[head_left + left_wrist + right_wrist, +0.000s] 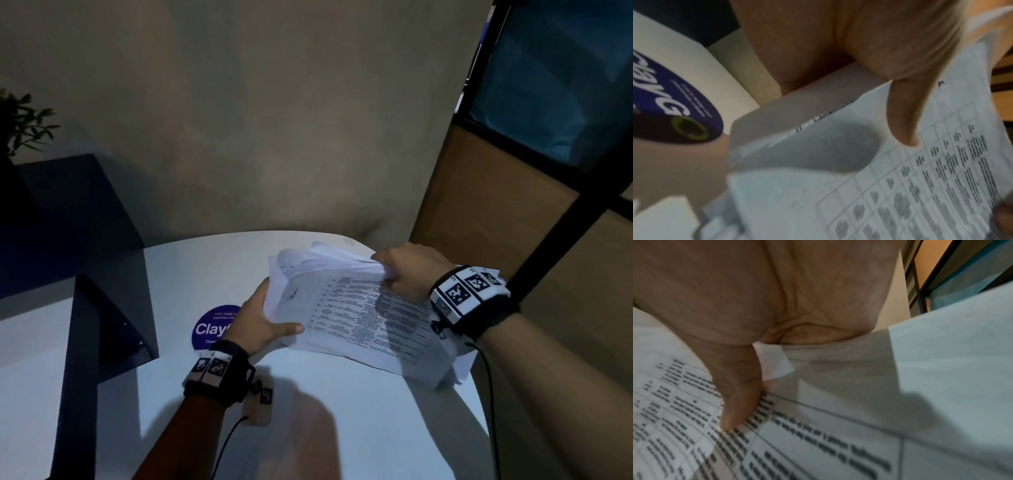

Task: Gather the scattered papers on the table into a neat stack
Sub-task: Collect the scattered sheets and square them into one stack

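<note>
A loose bundle of white papers (pixel 356 318), the top sheet printed with a table of text, is held over the right part of the white table (pixel 308 411). My left hand (pixel 270 322) grips the bundle's left edge, thumb on top (pixel 902 116) and fingers underneath. My right hand (pixel 404 274) grips the far right edge, thumb pressed on the printed sheet (pixel 735 402). The sheets (pixel 900 186) are fanned and uneven at the far edge, and the sheets (pixel 920 386) curl up beside my right palm.
A round purple sticker (pixel 214 325) lies on the table left of my left hand. A dark angular stand (pixel 109 308) sits at the left, with a plant (pixel 20 123) behind. A wooden panel and dark frame (pixel 513 222) rise at the right.
</note>
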